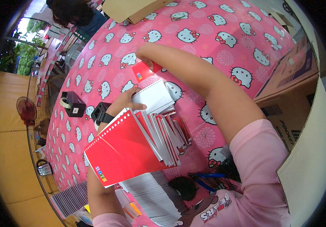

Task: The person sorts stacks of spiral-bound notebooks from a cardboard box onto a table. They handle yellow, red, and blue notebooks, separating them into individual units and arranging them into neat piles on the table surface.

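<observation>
My left hand (124, 101), with a black watch on the wrist, is closed on the edge of a pad of white ruled sheets (153, 97) with punched holes along its top. The thumb lies across the pages. My right hand (146, 60) reaches over from the right and pinches a small red cover (143, 72) just beyond the pad; its fingertips are partly hidden. A thick, fanned stack of red-covered notepads (123, 147) with holes along one edge lies over my left forearm. More red and white pads (172, 130) are bunched beside it, near the ruled sheets.
A pink patterned cloth (225, 56) covers the table. At left stands a black tape dispenser (74, 104). White paper stacks (151, 198) and grey-edged stacks (71, 198) lie close to me. A cardboard box (289, 90) stands at right; another person (74, 13) is at the far left.
</observation>
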### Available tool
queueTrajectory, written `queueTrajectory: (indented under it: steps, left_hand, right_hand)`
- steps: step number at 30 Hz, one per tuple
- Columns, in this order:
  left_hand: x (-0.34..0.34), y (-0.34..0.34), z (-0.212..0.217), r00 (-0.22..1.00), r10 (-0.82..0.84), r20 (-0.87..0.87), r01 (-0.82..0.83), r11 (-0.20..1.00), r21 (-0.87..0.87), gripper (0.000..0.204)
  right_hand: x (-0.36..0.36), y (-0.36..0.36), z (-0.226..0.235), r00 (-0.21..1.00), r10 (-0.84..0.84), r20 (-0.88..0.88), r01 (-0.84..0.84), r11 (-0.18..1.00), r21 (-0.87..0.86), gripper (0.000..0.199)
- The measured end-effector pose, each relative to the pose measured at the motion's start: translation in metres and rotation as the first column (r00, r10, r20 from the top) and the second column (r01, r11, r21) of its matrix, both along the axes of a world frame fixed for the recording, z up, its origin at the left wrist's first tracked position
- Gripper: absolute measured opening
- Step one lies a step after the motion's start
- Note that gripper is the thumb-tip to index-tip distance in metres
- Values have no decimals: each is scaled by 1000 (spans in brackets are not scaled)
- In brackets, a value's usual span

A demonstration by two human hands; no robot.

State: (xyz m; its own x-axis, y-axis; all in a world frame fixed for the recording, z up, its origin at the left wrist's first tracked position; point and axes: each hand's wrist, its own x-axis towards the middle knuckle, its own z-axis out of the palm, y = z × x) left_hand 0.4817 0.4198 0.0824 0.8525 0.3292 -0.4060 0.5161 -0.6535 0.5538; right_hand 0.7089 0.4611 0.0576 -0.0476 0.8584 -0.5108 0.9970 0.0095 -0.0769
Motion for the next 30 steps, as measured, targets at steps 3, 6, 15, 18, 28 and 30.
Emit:
queueTrajectory:
  steps: [3,6,15,18,28,30]
  left_hand:
    - [4,5,-4,984,176,-6,-171,947,-270,56]
    - [-13,8,2,977,193,88,-181,974,-135,43]
    - [-2,1,7,945,294,143,-253,935,-248,18]
    - [-2,-3,9,892,391,226,-287,877,-385,18]
    - [-8,12,32,831,510,224,-367,804,-468,27]
    - [-7,10,24,851,508,132,-347,733,-585,30]
  right_hand:
    - [16,-15,3,997,52,-54,-39,973,229,51]
    - [22,-31,17,955,112,-273,33,878,477,37]
    - [58,-106,25,702,72,-708,349,833,430,30]
    - [56,-121,31,678,48,-733,359,849,388,28]
    - [49,-149,65,331,126,-935,344,907,244,27]
    - [36,-147,77,480,203,-853,149,940,307,26]
